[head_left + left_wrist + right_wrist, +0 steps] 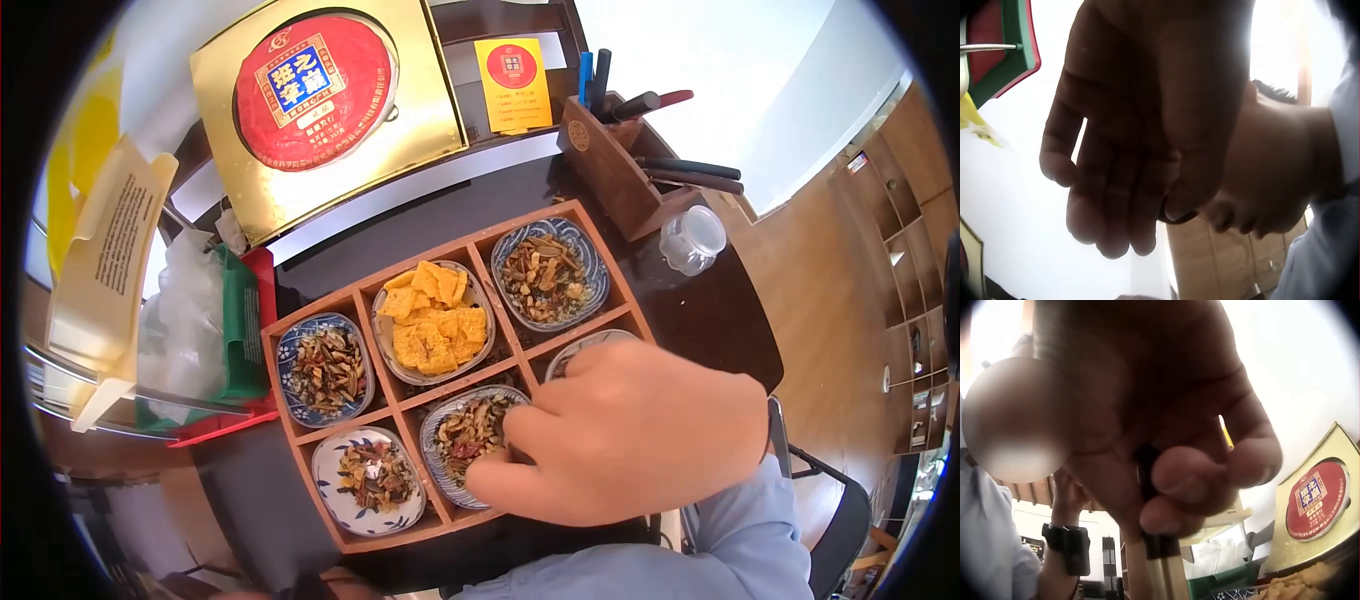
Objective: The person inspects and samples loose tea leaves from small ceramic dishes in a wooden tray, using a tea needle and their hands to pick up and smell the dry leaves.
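In the head view my right hand [630,430] hangs over the front right of a wooden compartment tray [400,405], fingers curled close above a bowl of mixed dried herbs [465,440]. The right wrist view shows this hand [1166,431] gripping a dark stick [1163,547] with a pale gold lower part; the fingers hide its middle, and I cannot tell what it is. My left hand [1135,137] appears in the left wrist view with fingers loosely bent. A dark curved edge shows beside its thumb tip. Another tray bowl holds orange crisp pieces [440,325].
More herb bowls [545,275] fill the tray's other compartments. Behind it leans a gold box [225,100] with a red disc. A wooden pen holder [620,170] and a glass jar [692,240] stand back right; a green basket [245,330] is at left.
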Demonstrator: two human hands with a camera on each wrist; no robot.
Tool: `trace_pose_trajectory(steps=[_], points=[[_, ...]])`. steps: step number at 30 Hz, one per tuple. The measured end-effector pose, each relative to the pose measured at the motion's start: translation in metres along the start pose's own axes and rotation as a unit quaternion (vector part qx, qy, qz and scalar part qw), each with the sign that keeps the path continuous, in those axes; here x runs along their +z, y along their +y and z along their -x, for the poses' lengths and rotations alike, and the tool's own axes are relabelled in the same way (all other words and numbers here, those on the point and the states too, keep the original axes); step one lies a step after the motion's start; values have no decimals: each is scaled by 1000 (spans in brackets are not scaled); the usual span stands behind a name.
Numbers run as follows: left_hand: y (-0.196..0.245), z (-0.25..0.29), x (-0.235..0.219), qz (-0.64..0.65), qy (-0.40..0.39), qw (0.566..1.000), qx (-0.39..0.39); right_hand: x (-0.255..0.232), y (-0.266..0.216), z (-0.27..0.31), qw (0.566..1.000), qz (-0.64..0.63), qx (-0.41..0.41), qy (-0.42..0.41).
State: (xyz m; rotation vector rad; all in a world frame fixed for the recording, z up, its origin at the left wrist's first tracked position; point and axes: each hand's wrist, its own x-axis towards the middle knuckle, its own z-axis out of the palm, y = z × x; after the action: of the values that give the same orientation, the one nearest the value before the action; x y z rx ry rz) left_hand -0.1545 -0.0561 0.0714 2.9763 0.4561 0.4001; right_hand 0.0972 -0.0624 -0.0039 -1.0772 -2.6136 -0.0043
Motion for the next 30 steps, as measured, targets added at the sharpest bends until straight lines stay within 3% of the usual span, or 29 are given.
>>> trace_pose_trajectory(steps=[1,6,9,11,21,24,28,30], points=[[-12,-5,8,5,4,1000,12,-3,-1,1,1000,10,-3,12],[-29,-27,30,-29,-53,995,-74,-7,-3,2,998,41,-11,44],[-34,-35,54,-48,-4,993,-105,6,-1,-4,999,23,-6,40],[-39,-37,60,9,-21,996,-86,-9,-2,0,999,40,-19,11],[-49,-37,68,-1,1,997,-77,-18,-11,1,998,37,-10,41],[-49,-40,69,-9,-12,997,-77,-1,-11,-1,999,-23,-40,-8],[-51,-41,73,-7,-3,997,-76,-5,-4,-4,998,40,-33,29],[-51,-40,72,-13,-2,996,-85,-9,-7,0,999,6,-49,3]])
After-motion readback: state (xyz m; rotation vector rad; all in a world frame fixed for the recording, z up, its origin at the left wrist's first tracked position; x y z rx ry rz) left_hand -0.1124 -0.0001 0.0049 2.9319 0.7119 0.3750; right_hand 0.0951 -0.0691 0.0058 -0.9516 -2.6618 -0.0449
